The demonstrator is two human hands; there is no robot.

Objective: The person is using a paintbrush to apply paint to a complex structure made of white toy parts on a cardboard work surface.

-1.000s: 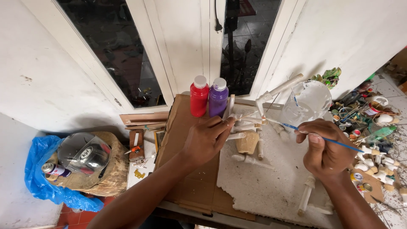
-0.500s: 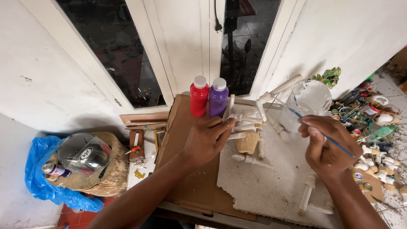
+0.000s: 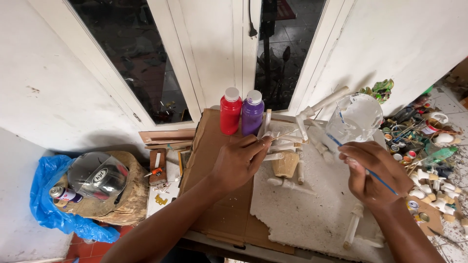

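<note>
Looking down from my head camera, my left hand [image 3: 240, 160] rests on the cardboard sheet [image 3: 214, 195], its fingers curled and pinching a thin wooden stick [image 3: 285, 135] where the white painted sticks [image 3: 287, 141] bunch together. My right hand [image 3: 373, 173] is closed round a blue paintbrush [image 3: 363, 165], thumb and fingers pressed on the handle. The brush tip lies by the clear plastic cup [image 3: 355, 117]; whether it touches I cannot tell.

Since a second ago the brush has swung: then it lay nearly level, pointing left at the sticks, and now it slants up toward the cup, while my right hand has risen a little. My left hand has hardly shifted.

A red paint bottle [image 3: 230, 114] and a purple paint bottle [image 3: 253, 113] stand touching at the far edge of the cardboard, against the white door frame [image 3: 214, 53]. The white foam slab [image 3: 312, 209] fills the space between my hands, with bare room on its near half down to its ragged front edge. Right of it the floor is crowded with small paint pots [image 3: 419, 146]. Left, well apart, a grey helmet [image 3: 97, 175] sits on a blue plastic bag [image 3: 48, 204].
</note>
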